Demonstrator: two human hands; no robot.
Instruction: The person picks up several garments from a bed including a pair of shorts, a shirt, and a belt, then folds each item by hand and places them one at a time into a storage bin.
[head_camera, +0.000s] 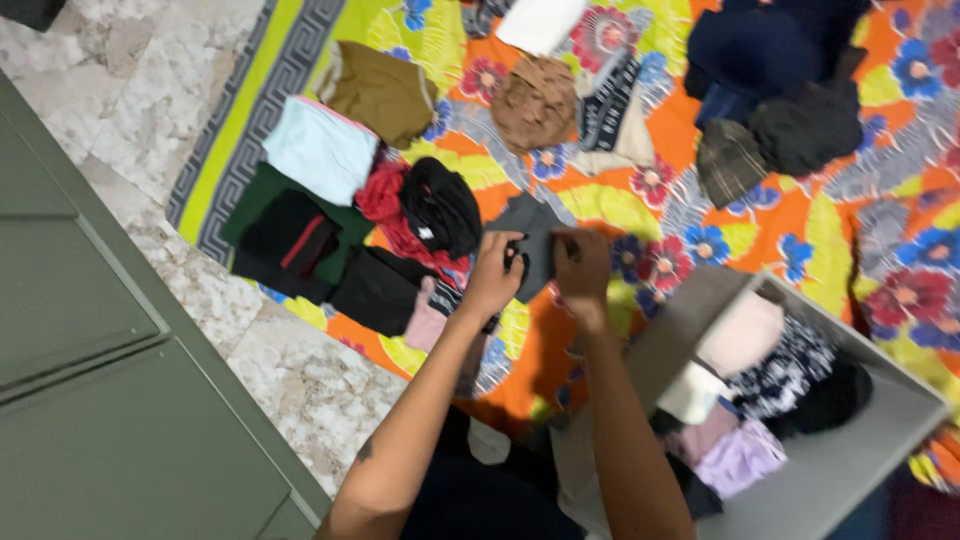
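**A:** What were the hands doing just then?

**B:** Both were pinched shut on the dark grey garment (532, 245). The left hand (497, 270) gripped its near left edge, the right hand (580, 262) its near right edge, and the two sat close together with the cloth between them. The garment lay on the flowered sheet (620, 200) spread over the marble floor (150, 90), just beside the black rolled piece (440, 205) and the red cloth (385, 200).

**A:** How would that fold have gone well?

**B:** I'd judge the edges needed to meet squarely before pressing down (the fabric looked soft and apt to slip), with the fingers smoothing outward from the crease. Keeping it flat on the sheet rather than lifted would have helped.

**A:** Anything in the way?

**B:** The folded piles to the left, the pale blue piece (320, 148) and the olive-brown one (378, 90), sat near but apart from the hands. The grey bin (880, 440) with more clothes stood to the right, close by the right forearm, so an elbow swing could have nudged it.

**A:** And the far heap?

**B:** Dark clothes (790, 90) lay well apart, untouched.
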